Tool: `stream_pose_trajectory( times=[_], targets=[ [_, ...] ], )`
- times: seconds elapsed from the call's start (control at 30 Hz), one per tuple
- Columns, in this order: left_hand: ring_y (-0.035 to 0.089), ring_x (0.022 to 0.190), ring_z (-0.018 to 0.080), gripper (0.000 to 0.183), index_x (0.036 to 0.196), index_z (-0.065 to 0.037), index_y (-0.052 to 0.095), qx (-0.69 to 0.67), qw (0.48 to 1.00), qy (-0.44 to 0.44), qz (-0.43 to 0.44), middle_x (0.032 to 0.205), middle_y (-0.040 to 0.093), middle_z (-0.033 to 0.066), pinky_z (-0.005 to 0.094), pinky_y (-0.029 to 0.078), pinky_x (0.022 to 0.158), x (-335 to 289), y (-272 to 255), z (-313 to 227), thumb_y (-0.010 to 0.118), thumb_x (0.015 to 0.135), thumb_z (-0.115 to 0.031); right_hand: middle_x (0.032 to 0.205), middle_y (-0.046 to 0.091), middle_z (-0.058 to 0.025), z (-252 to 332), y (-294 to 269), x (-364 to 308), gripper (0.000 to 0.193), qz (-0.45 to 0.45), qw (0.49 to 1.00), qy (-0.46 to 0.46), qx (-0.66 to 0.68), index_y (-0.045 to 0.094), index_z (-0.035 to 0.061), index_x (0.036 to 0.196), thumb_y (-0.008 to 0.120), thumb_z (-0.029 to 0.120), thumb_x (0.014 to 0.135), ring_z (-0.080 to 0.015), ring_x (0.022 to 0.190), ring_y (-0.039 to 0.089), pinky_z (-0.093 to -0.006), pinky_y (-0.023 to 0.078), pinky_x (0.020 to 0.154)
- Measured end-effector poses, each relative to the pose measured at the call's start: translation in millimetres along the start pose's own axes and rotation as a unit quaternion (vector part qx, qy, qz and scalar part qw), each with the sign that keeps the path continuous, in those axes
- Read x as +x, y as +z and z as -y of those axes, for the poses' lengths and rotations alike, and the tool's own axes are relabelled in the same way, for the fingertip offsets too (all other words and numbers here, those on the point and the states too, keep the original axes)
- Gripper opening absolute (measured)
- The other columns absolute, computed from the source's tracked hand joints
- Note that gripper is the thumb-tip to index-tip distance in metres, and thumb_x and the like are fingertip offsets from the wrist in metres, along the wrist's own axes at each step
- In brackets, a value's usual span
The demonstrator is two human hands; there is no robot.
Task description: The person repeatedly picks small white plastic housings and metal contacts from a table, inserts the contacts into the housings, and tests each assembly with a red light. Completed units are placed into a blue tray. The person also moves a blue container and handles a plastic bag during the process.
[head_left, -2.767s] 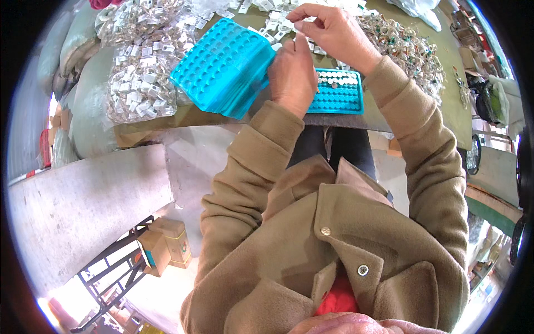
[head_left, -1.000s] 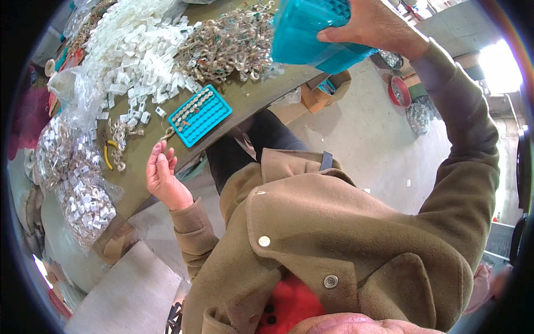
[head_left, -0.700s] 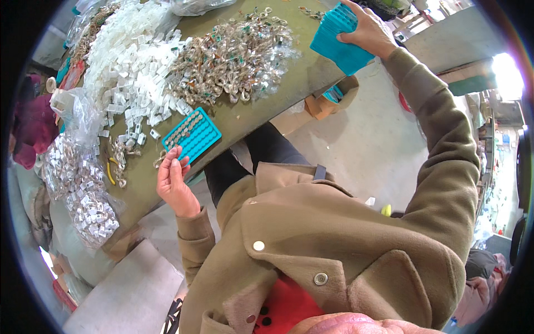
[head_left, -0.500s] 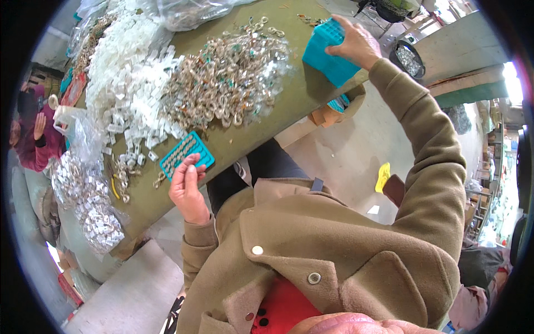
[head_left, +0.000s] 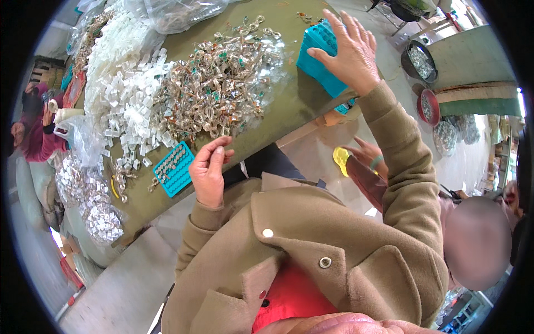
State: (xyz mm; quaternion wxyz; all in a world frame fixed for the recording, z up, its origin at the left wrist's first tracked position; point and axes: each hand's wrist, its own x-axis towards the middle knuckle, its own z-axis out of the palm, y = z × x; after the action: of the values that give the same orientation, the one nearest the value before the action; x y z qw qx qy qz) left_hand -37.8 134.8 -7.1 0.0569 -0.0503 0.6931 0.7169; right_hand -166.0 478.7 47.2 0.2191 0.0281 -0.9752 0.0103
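My right hand [head_left: 353,55] is spread over a stack of teal ridged trays [head_left: 321,61] near the table's right edge, its thumb by the near side of the stack. The fingers are apart, and whether they touch the top tray I cannot tell. My left hand [head_left: 210,171] is at the table's front edge, thumb and fingers pressed together; anything between them is too small to make out. Beside it lies a single teal tray [head_left: 179,179], with small metallic pieces in rows on part of it. Beyond is a heap of clear and brown clasp-like pieces [head_left: 214,83].
White plastic pieces [head_left: 130,106] are piled left of the heap. Plastic bags of pieces [head_left: 103,222] sit at the table's left end. At right, another person's hand [head_left: 370,156] is near a yellow object [head_left: 340,160]. A black basin [head_left: 418,61] and red basin [head_left: 428,107] stand beyond.
My right hand has loosened from the tray stack and spread its fingers. My left hand has moved right, off the single tray. Another person has come into view at the right.
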Motion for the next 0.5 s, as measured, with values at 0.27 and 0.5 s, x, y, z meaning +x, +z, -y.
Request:
stream_pose_trajectory(
  times=[0.27,0.5],
  targets=[
    [0.066,0.086,0.0107,0.022,0.116,0.000,0.066,-0.004,0.999,-0.032,-0.038,0.111,0.070,0.0083,0.0242,0.052,0.075,-12.7,-12.0,12.0,0.054,0.098,-0.009,0.149,0.035,-0.0242,-24.7,-10.2,-43.9,0.106,0.000,0.973,0.105,0.204,0.027,0.0185,0.154,0.083,0.046,0.067,-0.0402,0.138,0.036,-0.0465,0.035,0.111],
    [0.066,0.086,0.0113,0.022,0.115,0.001,0.066,-0.012,0.998,-0.048,0.041,0.111,0.069,0.0072,0.0240,0.052,0.076,-18.5,0.0,16.3,0.053,0.098,-0.006,0.130,0.057,-0.0158,3.7,21.8,-41.9,0.070,-0.185,0.967,0.129,0.122,0.054,0.0105,0.135,0.079,0.039,0.076,-0.0278,0.114,0.059,-0.0409,0.050,0.093]
  ],
)
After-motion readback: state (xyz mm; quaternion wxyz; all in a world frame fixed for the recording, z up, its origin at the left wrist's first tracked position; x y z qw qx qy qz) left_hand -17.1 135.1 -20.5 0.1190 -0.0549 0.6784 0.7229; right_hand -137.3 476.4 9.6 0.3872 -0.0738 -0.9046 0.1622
